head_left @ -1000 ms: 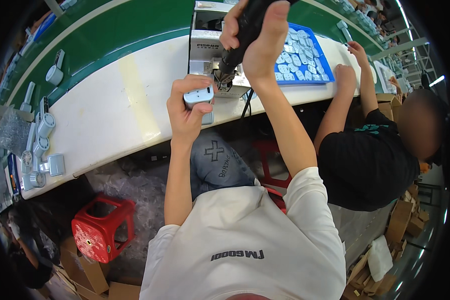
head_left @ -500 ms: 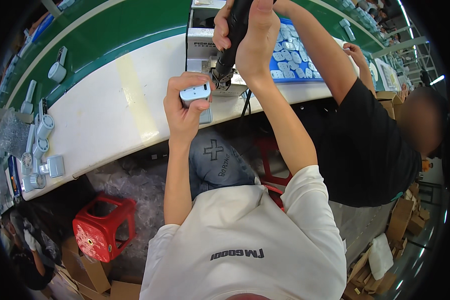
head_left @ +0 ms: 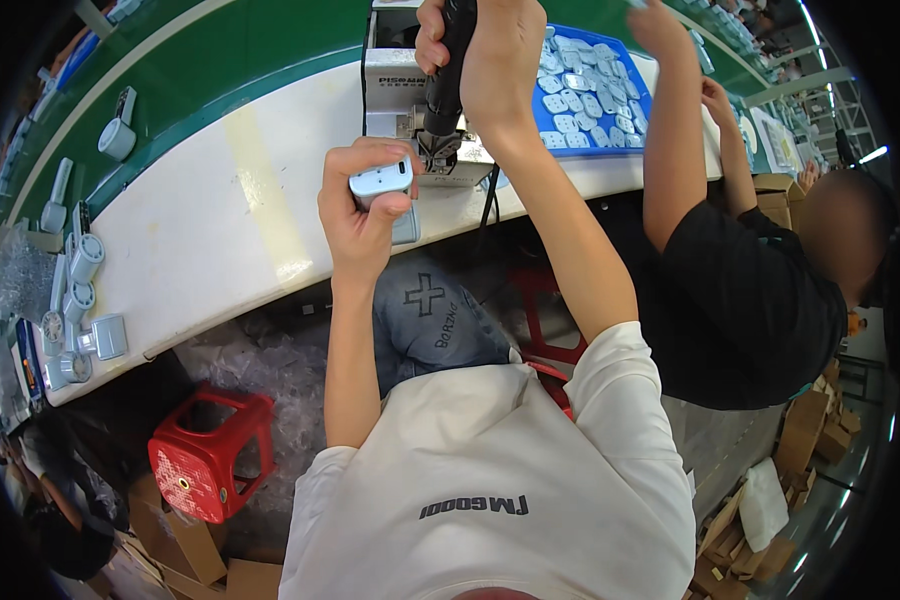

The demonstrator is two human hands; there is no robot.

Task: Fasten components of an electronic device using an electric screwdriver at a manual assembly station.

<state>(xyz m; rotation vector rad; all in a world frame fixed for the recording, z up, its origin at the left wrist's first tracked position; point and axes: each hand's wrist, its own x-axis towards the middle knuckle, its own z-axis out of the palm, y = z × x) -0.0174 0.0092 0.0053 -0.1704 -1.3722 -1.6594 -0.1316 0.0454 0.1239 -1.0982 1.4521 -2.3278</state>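
My left hand (head_left: 352, 222) is closed around a light-blue plastic housing (head_left: 382, 180), its end face with small holes and a dark slot turned up. In my right hand (head_left: 502, 80) is a black electric screwdriver (head_left: 448, 85), gripped upright with its lower end over the metal head of a screw feeder (head_left: 395, 95). The bit's exact contact there is too small to make out. Right beside the feeder, the housing stays just left of the screwdriver. Another light-blue part (head_left: 406, 228) lies at the table edge below my left hand, partly covered by it.
A blue tray (head_left: 600, 152) full of light-blue plates stands right of the feeder. A co-worker in a black shirt (head_left: 740, 310) reaches across there. Several light-blue handheld parts (head_left: 88, 258) lie at the table's left end. A red stool (head_left: 210, 455) stands below, and a green conveyor (head_left: 260, 55) runs behind.
The screwdriver and my right hand have shifted slightly left and up. My left hand moved slightly left with the housing. The co-worker's near arm swung right, away from the tray.
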